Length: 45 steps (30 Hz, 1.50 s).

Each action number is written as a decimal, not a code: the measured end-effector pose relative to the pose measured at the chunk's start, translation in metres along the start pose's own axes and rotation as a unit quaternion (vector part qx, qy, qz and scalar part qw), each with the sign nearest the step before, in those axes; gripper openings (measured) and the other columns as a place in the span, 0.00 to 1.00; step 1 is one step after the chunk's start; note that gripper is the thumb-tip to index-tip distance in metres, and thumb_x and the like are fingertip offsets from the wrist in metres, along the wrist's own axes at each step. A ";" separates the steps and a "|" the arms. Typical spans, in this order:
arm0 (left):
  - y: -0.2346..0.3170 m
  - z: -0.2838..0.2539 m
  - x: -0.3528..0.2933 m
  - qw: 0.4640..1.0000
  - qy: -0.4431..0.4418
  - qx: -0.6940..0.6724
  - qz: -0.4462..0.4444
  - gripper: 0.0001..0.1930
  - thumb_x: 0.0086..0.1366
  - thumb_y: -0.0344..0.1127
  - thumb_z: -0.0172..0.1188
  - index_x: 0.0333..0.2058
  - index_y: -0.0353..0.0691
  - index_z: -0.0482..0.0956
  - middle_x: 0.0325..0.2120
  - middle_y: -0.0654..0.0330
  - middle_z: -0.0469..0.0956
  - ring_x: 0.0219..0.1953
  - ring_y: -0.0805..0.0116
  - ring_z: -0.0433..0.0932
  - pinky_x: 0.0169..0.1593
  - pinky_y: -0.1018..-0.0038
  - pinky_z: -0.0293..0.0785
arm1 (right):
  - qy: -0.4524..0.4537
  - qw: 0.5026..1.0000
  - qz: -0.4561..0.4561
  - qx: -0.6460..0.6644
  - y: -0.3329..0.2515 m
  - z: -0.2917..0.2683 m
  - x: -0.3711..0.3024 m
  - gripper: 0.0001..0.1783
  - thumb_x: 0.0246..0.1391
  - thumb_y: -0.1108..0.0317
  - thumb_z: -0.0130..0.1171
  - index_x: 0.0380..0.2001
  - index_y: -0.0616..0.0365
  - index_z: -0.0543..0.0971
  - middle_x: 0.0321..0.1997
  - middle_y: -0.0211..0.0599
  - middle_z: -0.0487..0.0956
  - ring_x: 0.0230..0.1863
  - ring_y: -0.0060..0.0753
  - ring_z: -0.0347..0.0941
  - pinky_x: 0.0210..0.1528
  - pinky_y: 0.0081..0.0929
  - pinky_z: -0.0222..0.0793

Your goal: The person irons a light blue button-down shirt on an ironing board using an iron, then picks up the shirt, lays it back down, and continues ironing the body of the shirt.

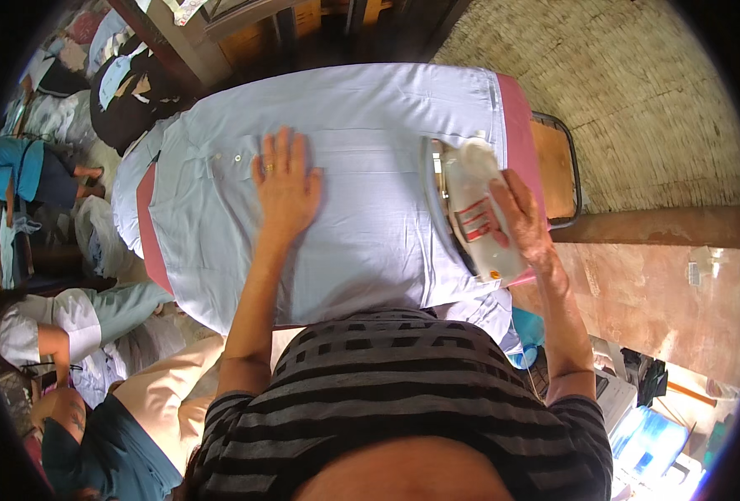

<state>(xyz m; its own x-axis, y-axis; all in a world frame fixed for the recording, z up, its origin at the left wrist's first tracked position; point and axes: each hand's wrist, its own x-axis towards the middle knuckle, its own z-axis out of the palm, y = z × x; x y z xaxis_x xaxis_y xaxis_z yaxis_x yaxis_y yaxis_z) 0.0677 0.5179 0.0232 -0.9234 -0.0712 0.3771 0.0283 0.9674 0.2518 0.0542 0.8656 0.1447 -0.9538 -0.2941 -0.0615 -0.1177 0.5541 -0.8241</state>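
Note:
A light blue shirt with small buttons lies spread over an ironing board whose pinkish-red cover shows at both ends. My left hand rests flat on the cloth left of the middle, fingers stretched out, a ring on one finger. At the right part of the shirt, my right hand is wrapped round a whitish clothes iron. The iron is tilted, with its shiny metal edge toward the left. Whether it touches the cloth, I cannot tell.
Past the board's right end is a wooden rest in a dark metal frame. A woven mat wall stands beyond it. On the left are a person in dark teal, a person in white and plastic-wrapped bundles.

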 end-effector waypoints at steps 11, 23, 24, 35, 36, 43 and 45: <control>0.081 0.034 0.009 0.998 -0.037 -0.033 0.037 0.34 0.67 0.55 0.52 0.66 0.44 0.62 0.70 0.52 0.53 0.71 0.44 0.49 0.68 0.43 0.43 | 0.035 0.990 0.061 0.121 0.054 -0.023 0.045 0.16 0.68 0.53 0.48 0.36 0.55 0.69 0.13 0.28 0.61 0.09 0.21 0.53 0.12 0.22 0.51; 0.122 0.033 0.012 0.988 -0.021 -0.113 0.105 0.27 0.62 0.45 0.59 0.59 0.44 0.71 0.66 0.55 0.60 0.70 0.49 0.54 0.65 0.47 0.50 | -0.064 0.956 -0.016 -0.287 0.062 -0.115 0.119 0.27 0.64 0.43 0.48 0.55 0.50 0.76 0.25 0.43 0.81 0.22 0.35 0.79 0.30 0.34 0.74; 0.139 0.037 0.012 0.978 -0.020 -0.150 0.142 0.26 0.61 0.44 0.60 0.57 0.44 0.72 0.65 0.55 0.61 0.69 0.50 0.55 0.64 0.48 0.51 | -0.063 0.960 -0.012 -0.272 0.063 -0.116 0.122 0.28 0.64 0.42 0.48 0.55 0.50 0.76 0.25 0.43 0.81 0.22 0.34 0.79 0.30 0.34 0.75; 0.231 0.068 -0.010 0.927 -0.131 -0.197 0.290 0.19 0.62 0.41 0.60 0.51 0.43 0.76 0.59 0.59 0.66 0.64 0.57 0.60 0.62 0.52 0.57 | -0.005 0.984 -0.103 -0.146 0.071 -0.100 0.103 0.19 0.62 0.54 0.57 0.42 0.61 0.76 0.27 0.54 0.80 0.30 0.52 0.80 0.33 0.39 0.75; 0.231 0.068 -0.013 0.927 -0.123 -0.204 0.289 0.19 0.62 0.41 0.60 0.50 0.43 0.76 0.59 0.59 0.67 0.64 0.56 0.60 0.62 0.52 0.57 | 0.007 0.983 -0.117 -0.138 0.070 -0.098 0.099 0.19 0.62 0.55 0.57 0.42 0.61 0.76 0.27 0.54 0.80 0.30 0.53 0.80 0.33 0.39 0.75; 0.224 0.065 -0.026 0.920 -0.107 -0.277 0.257 0.17 0.58 0.34 0.63 0.46 0.40 0.78 0.55 0.58 0.71 0.62 0.55 0.66 0.59 0.54 0.62 | 0.070 0.976 -0.153 -0.142 0.077 -0.082 0.069 0.15 0.60 0.61 0.59 0.35 0.65 0.73 0.23 0.60 0.77 0.27 0.62 0.79 0.26 0.46 0.72; 0.221 0.064 -0.027 0.913 -0.089 -0.306 0.255 0.16 0.57 0.32 0.63 0.45 0.39 0.79 0.54 0.58 0.72 0.61 0.55 0.68 0.58 0.56 0.64 | 0.057 0.982 -0.117 -0.138 0.087 -0.090 0.053 0.14 0.59 0.62 0.60 0.35 0.64 0.73 0.23 0.60 0.77 0.28 0.62 0.78 0.26 0.46 0.72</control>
<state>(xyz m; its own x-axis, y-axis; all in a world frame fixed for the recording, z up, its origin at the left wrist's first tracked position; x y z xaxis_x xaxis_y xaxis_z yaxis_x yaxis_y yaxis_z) 0.0745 0.7492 0.0120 -0.7770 0.4432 0.4470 0.6295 0.5429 0.5559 -0.0317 0.9685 0.1204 -0.9147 -0.3582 0.1871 -0.3925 0.6771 -0.6225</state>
